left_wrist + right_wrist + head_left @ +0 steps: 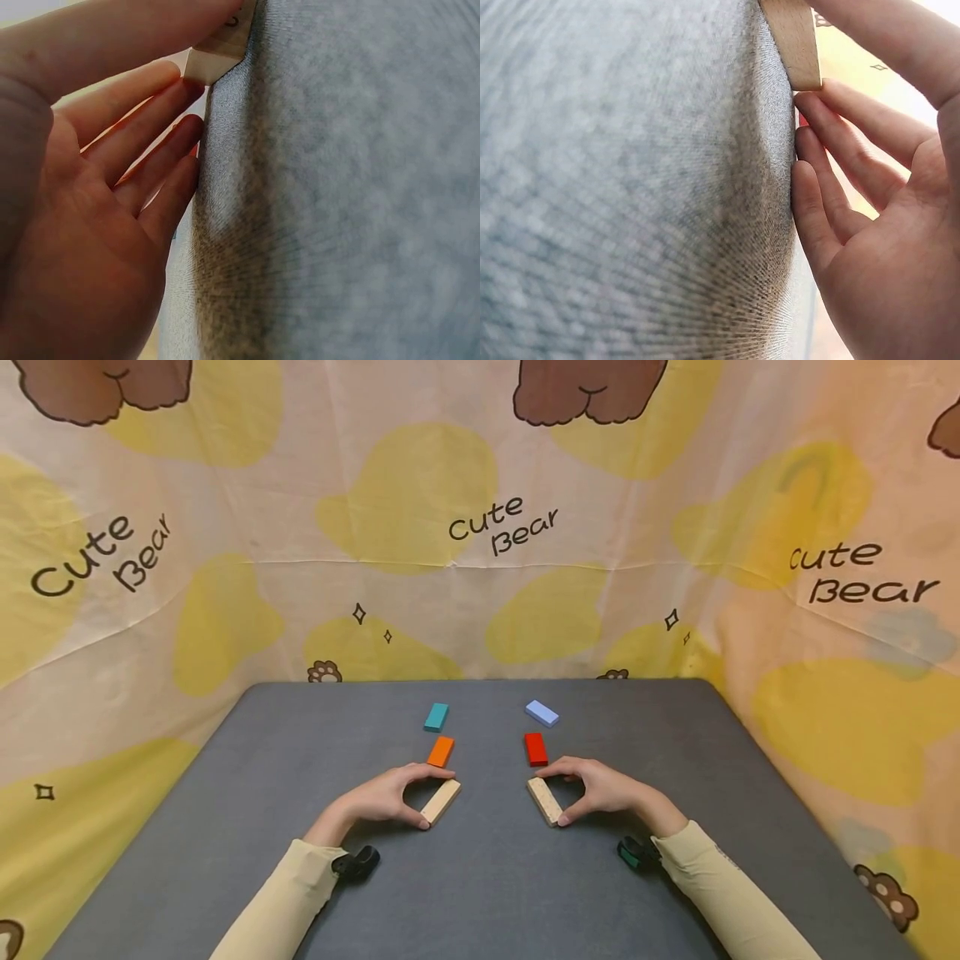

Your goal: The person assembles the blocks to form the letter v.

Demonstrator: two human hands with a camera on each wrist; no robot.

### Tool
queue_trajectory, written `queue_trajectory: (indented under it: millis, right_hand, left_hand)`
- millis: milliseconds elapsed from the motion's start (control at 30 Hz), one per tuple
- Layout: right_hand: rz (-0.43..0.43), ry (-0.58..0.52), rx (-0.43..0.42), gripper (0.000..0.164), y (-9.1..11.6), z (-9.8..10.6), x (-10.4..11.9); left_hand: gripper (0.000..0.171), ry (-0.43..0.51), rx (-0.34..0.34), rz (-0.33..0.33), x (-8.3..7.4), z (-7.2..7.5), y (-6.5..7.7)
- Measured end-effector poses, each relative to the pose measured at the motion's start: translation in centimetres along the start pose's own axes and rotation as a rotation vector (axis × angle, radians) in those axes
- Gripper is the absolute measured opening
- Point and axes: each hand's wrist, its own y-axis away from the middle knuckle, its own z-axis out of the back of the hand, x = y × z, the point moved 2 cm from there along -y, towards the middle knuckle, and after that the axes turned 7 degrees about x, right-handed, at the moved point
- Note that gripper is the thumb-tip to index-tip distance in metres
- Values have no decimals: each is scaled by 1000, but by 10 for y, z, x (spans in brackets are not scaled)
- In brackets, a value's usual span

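Observation:
In the head view my left hand (386,795) pinches a pale wooden block (441,802) lengthwise, thumb at its near end and fingers at its far end. Mirroring it, my right hand (603,790) holds a second wooden block (545,802) the same way. Both blocks lie slanted on the grey table, apart from each other, their far ends leaning outward on the left one to the right and on the right one to the left. The left wrist view shows one block's end (210,66) by the fingertips; the right wrist view shows the other block (795,45) close against the cloth-like surface.
Beyond the left hand lie an orange block (441,751) and a teal block (436,717). A red block (536,749) and a light blue block (542,713) lie beyond the right hand. The grey table (480,893) ends at a patterned curtain (420,610).

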Motion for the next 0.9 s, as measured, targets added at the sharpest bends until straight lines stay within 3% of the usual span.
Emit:
queue_trajectory:
  millis: [900]
  right_hand:
    - [0, 15, -9, 71, 0, -1, 2]
  left_hand:
    - [75, -24, -88, -47, -3, -2, 0]
